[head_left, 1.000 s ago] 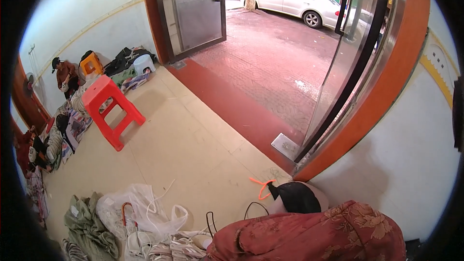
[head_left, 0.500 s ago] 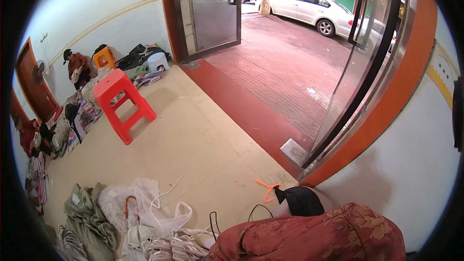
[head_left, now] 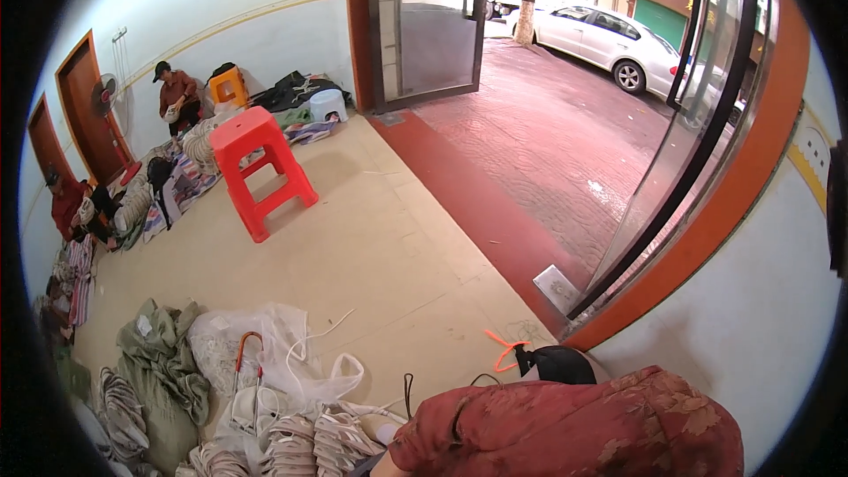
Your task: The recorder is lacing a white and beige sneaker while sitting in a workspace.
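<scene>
My right arm, in a dark red leaf-patterned sleeve [head_left: 583, 424], reaches across the bottom right. A sliver of skin shows at its cuff by the lower edge; the hand itself lies outside the picture. My left hand does not appear. Nearest the cuff are stacked bundles [head_left: 340, 443] of pale, striped flat pieces whose kind I cannot make out. Beside them, a clear plastic bag [head_left: 287, 336] lies crumpled, with a curved brown handle [head_left: 248, 339] in front of it. Further left sits a rumpled olive-green cloth or sack [head_left: 163, 380].
A red plastic stool [head_left: 256, 163] stands on the tiled floor [head_left: 389, 256]. Two people sit along the left wall among bundles, near a fan [head_left: 104, 93]. A black item [head_left: 556, 364] and orange cord [head_left: 503, 349] lie by the open glass door [head_left: 658, 159]. Outside, a silver car [head_left: 609, 40] is parked.
My view has swung left and slightly down, so the room appears further right and higher. More of the bundles at the bottom shows. A sliver of skin now appears at my right cuff.
</scene>
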Tool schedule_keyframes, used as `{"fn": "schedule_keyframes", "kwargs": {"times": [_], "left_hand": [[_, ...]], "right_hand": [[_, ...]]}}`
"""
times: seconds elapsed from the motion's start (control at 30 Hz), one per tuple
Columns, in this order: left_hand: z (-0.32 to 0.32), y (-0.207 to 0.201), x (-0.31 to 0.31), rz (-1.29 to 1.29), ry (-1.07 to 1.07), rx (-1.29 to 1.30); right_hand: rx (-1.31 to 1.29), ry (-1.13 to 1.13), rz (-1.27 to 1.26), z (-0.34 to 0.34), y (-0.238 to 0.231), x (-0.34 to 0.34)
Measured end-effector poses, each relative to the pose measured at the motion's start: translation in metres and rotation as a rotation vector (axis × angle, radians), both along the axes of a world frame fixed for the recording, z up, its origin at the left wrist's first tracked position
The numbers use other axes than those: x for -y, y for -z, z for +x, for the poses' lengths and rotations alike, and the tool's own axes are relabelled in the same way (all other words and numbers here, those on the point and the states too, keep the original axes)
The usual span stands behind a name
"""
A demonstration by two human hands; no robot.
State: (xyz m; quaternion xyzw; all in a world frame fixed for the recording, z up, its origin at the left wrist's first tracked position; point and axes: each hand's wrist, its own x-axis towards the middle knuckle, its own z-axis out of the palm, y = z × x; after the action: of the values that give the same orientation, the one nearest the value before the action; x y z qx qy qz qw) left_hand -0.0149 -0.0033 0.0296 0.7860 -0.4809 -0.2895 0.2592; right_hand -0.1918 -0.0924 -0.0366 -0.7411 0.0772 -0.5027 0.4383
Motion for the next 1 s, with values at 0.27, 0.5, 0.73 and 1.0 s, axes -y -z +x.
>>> {"fn": "schedule_keyframes", "kwargs": {"times": [0.27,0.5,0.73,1.0], "left_hand": [[0.059,-0.042,-0.147,0.065,-0.278,0.129],[0.036,0.003,-0.08,-0.051,-0.137,0.034],[0.021,0.032,-0.022,-0.149,0.044,-0.037],[0.155,0.173,0.01,-0.657,0.576,0.294]], "right_hand": [[-0.43,-0.106,0.654,0.002,0.009,0.076],[0.005,-0.383,0.96,0.02,-0.031,0.081],[0.144,-0.125,1.103,-0.046,-0.071,0.144],[-0.648,0.765,-0.14,-0.085,-0.011,0.177]]}}
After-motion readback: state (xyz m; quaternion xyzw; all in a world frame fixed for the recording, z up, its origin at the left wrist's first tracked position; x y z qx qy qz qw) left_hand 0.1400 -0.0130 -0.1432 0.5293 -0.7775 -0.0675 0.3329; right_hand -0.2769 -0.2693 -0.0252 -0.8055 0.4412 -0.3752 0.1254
